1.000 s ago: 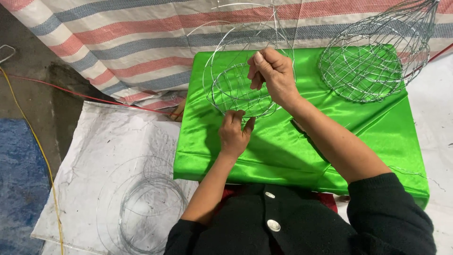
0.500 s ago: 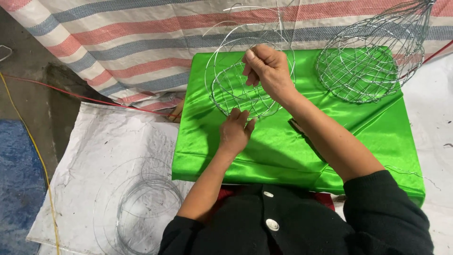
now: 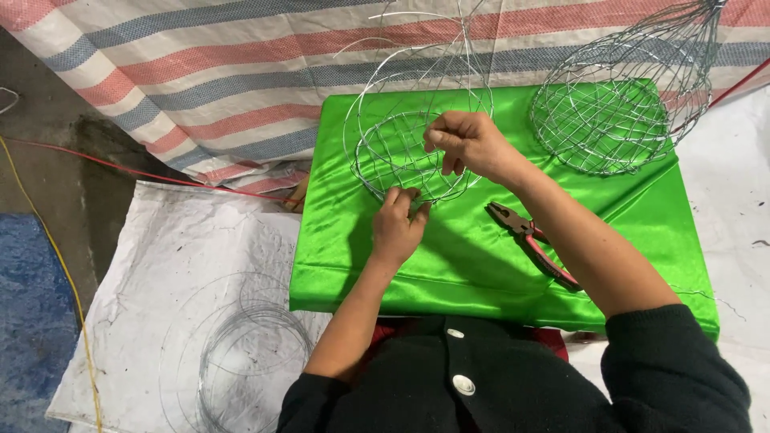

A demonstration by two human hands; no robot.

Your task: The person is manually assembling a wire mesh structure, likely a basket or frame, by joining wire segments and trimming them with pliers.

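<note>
Green cloth (image 3: 481, 265): two wire baskets, one pliers (image 3: 533, 242); both hands' fingers pinch near basket (image 3: 401, 152).

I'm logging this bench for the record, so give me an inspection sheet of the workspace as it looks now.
Surface: green satin cloth over the work top.
Job's things: unfinished wire frame.
Clutter: finished wire basket; red-handled pliers; wire coil on white sheet.
Hands: left hand pinches the frame's near rim; right hand grips its wires.
Cables: yellow cord, red cord on the floor.
Surroundings: striped tarp behind.
</note>
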